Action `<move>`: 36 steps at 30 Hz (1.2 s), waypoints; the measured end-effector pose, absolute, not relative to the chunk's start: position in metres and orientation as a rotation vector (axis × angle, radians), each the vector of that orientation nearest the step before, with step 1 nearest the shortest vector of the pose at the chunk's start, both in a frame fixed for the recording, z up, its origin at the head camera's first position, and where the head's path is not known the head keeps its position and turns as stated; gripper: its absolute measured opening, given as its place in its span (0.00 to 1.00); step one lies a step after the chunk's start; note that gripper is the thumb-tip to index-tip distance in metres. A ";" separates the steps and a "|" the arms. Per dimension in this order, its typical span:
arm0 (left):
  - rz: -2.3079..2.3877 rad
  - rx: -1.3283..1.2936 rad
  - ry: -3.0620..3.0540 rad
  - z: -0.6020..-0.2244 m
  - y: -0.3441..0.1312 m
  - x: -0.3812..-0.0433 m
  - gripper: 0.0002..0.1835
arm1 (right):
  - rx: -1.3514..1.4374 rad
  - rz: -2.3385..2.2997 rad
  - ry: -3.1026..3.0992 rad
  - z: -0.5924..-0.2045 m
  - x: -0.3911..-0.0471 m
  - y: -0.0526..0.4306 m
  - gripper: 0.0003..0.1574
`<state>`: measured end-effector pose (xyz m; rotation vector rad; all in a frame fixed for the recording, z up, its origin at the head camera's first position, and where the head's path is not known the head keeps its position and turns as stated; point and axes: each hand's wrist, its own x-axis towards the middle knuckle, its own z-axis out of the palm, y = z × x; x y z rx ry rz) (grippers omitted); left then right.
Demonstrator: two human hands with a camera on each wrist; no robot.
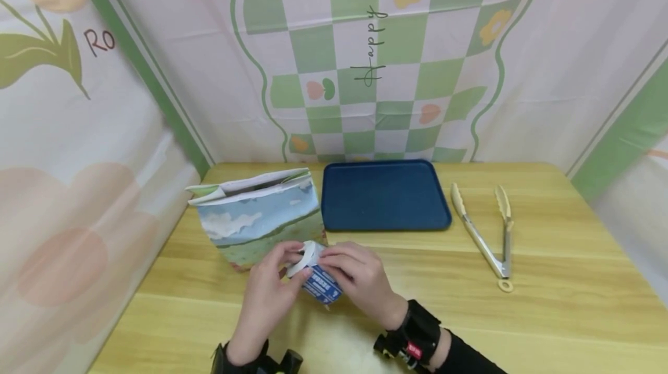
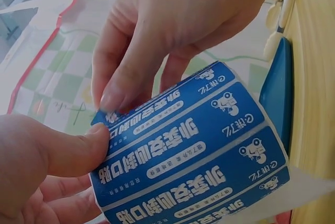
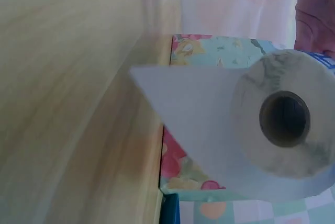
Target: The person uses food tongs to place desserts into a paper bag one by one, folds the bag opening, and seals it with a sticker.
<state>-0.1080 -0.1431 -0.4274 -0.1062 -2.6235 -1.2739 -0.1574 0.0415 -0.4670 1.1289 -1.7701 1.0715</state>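
Note:
A roll of blue-and-white stickers is held above the near part of the table, in front of a paper bag. My left hand grips the roll at one end, its thumb lying on the printed labels. My right hand bends over the roll from the other side, thumb and fingers pinching at a label's edge near the left thumb. From the roll a white backing strip hangs loose with a pointed end. Whether the label's edge is lifted cannot be made out.
Behind the hands lies a dark blue tray. Metal tongs with cream tips lie spread at the right. The bag stands upright left of the tray, its top folded. Printed cloth surrounds the wooden table.

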 end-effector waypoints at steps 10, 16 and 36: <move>-1.245 -0.113 -2.651 -0.430 -0.154 -0.110 0.25 | 1.271 1.059 -1.682 -0.467 -0.161 0.048 0.04; -1.232 -0.035 -2.679 -0.428 -0.158 -0.109 0.26 | 1.354 0.982 -1.647 -0.467 -0.163 0.050 0.04; -1.137 0.204 -2.694 -0.433 -0.193 -0.108 0.27 | 1.490 1.094 -1.661 -0.472 -0.160 0.059 0.03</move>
